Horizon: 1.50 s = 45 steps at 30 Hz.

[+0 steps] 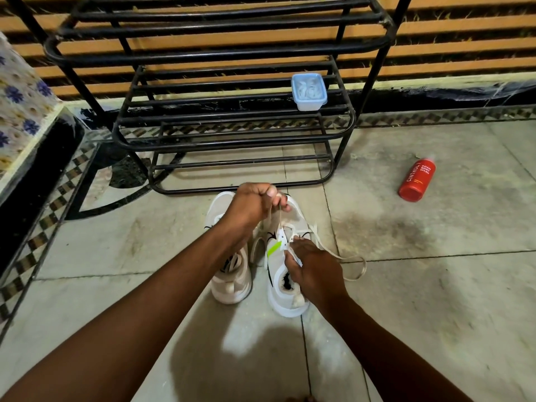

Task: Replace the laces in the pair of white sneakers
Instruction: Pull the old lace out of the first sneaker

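Note:
Two white sneakers stand side by side on the tiled floor, toes pointing away from me. The left sneaker [232, 282] is partly hidden under my left forearm. The right sneaker [282, 274] has a green stripe and black marks. My left hand [255, 204] is raised above the toes and pinches a cream lace [352, 261] drawn up taut from the right sneaker's eyelets. My right hand [313, 271] grips that sneaker's upper at the eyelet row. A loose loop of the lace trails on the floor to the right.
A black metal shoe rack [232, 123] stands just beyond the sneakers, with a lidded pale blue plastic box [309, 91] on one shelf. A red bottle [416, 179] lies on the floor at right. A patterned cloth and a black ledge [32, 158] are at left.

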### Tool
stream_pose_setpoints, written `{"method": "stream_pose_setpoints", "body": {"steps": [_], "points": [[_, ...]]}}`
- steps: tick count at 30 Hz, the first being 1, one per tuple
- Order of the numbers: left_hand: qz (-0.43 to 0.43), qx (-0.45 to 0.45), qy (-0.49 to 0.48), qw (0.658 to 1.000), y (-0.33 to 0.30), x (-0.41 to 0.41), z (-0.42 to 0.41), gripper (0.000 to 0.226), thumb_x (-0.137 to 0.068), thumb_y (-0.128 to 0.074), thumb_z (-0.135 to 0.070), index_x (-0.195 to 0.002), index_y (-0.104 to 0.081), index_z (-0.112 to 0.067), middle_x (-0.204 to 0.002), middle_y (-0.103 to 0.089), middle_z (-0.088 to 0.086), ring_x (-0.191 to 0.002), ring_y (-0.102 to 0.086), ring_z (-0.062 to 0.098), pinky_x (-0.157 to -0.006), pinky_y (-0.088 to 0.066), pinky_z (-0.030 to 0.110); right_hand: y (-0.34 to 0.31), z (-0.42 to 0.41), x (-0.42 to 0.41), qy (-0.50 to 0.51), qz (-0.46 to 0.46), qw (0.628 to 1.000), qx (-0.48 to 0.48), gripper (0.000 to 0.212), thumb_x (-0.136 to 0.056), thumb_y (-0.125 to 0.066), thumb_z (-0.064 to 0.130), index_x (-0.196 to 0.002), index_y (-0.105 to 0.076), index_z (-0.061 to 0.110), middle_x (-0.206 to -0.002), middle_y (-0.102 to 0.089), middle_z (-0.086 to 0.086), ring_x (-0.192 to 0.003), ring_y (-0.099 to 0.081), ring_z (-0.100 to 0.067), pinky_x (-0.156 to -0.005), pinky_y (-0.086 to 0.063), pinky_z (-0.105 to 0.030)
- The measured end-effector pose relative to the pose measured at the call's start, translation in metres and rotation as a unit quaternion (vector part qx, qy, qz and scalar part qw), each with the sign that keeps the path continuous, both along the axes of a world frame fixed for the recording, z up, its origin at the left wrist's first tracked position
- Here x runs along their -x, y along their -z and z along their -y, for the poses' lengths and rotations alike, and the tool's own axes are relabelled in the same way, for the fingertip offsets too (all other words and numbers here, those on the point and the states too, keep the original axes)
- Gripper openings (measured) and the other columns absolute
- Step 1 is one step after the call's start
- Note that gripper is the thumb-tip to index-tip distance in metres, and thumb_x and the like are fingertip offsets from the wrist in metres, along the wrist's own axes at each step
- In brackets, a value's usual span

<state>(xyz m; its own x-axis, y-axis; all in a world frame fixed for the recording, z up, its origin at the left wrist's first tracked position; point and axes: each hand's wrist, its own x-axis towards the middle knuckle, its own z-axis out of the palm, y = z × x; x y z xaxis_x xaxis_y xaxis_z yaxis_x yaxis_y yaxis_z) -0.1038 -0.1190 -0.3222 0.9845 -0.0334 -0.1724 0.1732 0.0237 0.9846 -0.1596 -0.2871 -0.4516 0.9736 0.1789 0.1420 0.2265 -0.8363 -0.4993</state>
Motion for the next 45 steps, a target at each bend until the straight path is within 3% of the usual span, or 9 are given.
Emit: {"method": "stream_pose_setpoints", "body": {"steps": [7, 12, 16, 21, 28, 35, 38, 43, 45], "points": [[0.072, 0.175, 0.08, 0.979, -0.065, -0.003, 0.014, 0.035, -0.104, -0.043, -0.003, -0.073, -0.059, -0.007, -0.08, -0.06, 0.008, -0.063, -0.046, 0.016, -0.061, -0.036, 0.03, -0.003, 0.0, 0.002, 0.007, 0.005, 1.0, 0.0, 0.046, -0.093, -0.048, 0.051, -0.118, -0.072, 0.021, -0.122, -0.072, 0.005, -0.108, -0.07, -0.019, -0.084, -0.056, -0.034], [0.082, -0.166, 0.065, 0.981, -0.013, -0.012, 0.015, 0.019, -0.099, -0.069, -0.017, -0.09, -0.076, -0.001, -0.08, -0.075, -0.008, -0.063, -0.061, 0.005, -0.061, -0.047, 0.024, -0.006, -0.005, 0.0, -0.001, -0.038, 0.999, 0.024, 0.058, -0.092, -0.033, 0.061, -0.122, -0.068, 0.026, -0.127, -0.068, 0.007, -0.11, -0.068, -0.019, -0.084, -0.056, -0.04], [0.112, -0.428, 0.107, 0.89, 0.035, -0.007, 0.002, 0.016, -0.095, -0.067, -0.011, -0.105, -0.078, -0.013, -0.102, -0.075, 0.005, -0.094, -0.07, 0.02, -0.081, -0.056, 0.036, -0.008, -0.004, 0.001, 0.0, -0.037, 0.999, 0.026, 0.055, -0.093, -0.034, 0.06, -0.123, -0.067, 0.027, -0.124, -0.069, 0.007, -0.108, -0.068, -0.018, -0.082, -0.056, -0.037], [0.11, -0.662, 0.19, 0.716, 0.053, 0.002, -0.005, 0.04, -0.095, -0.063, -0.021, -0.135, -0.062, -0.02, -0.127, -0.061, 0.008, -0.125, -0.05, 0.03, -0.091, -0.051, 0.039, -0.011, -0.005, 0.002, 0.0, -0.033, 0.999, 0.022, 0.055, -0.093, -0.037, 0.058, -0.122, -0.069, 0.024, -0.123, -0.07, 0.006, -0.11, -0.068, -0.018, -0.084, -0.057, -0.037], [0.133, -0.728, 0.219, 0.637, 0.048, 0.001, 0.0, 0.023, -0.088, -0.062, -0.014, -0.108, -0.072, -0.02, -0.111, -0.063, 0.0, -0.117, -0.051, 0.027, -0.084, -0.045, 0.037, -0.016, -0.004, 0.002, -0.003, -0.048, 0.998, 0.035, 0.049, -0.095, -0.038, 0.056, -0.118, -0.068, 0.024, -0.116, -0.071, 0.005, -0.105, -0.067, -0.018, -0.081, -0.057, -0.038], [0.256, -0.652, 0.076, 0.71, 0.041, -0.001, -0.008, 0.013, -0.084, -0.067, -0.02, -0.091, -0.077, -0.024, -0.091, -0.062, -0.008, -0.1, -0.051, 0.022, -0.074, -0.022, 0.035, -0.021, 0.0, 0.002, -0.001, -0.037, 0.999, 0.027, 0.04, -0.097, -0.049, 0.049, -0.118, -0.07, 0.022, -0.119, -0.071, 0.004, -0.11, -0.065, -0.018, -0.085, -0.051, -0.031], [0.316, -0.554, -0.007, 0.77, 0.025, -0.001, -0.011, 0.023, -0.072, -0.068, -0.006, -0.087, -0.075, -0.023, -0.086, -0.059, -0.009, -0.086, -0.055, 0.023, -0.072, -0.033, 0.034, -0.024, 0.002, 0.002, 0.004, -0.046, 0.999, 0.02, 0.039, -0.097, -0.05, 0.048, -0.118, -0.07, 0.022, -0.123, -0.069, 0.005, -0.115, -0.063, -0.016, -0.086, -0.051, -0.032], [0.356, -0.337, -0.16, 0.857, -0.033, -0.002, 0.0, 0.02, -0.096, -0.062, 0.004, -0.086, -0.076, -0.004, -0.084, -0.057, 0.0, -0.077, -0.058, 0.009, -0.067, -0.046, 0.024, -0.023, 0.001, 0.002, 0.002, -0.062, 0.998, 0.009, 0.052, -0.095, -0.038, 0.055, -0.125, -0.068, 0.024, -0.133, -0.065, 0.008, -0.125, -0.058, -0.012, -0.094, -0.05, -0.031], [0.343, -0.223, -0.161, 0.898, -0.046, -0.005, 0.006, 0.021, -0.102, -0.061, -0.004, -0.085, -0.072, 0.001, -0.088, -0.054, 0.001, -0.078, -0.065, 0.016, -0.07, -0.059, 0.033, -0.024, 0.001, 0.003, -0.002, -0.061, 0.998, 0.012, 0.055, -0.094, -0.037, 0.055, -0.127, -0.068, 0.024, -0.136, -0.064, 0.008, -0.128, -0.056, -0.012, -0.097, -0.049, -0.031]]}}
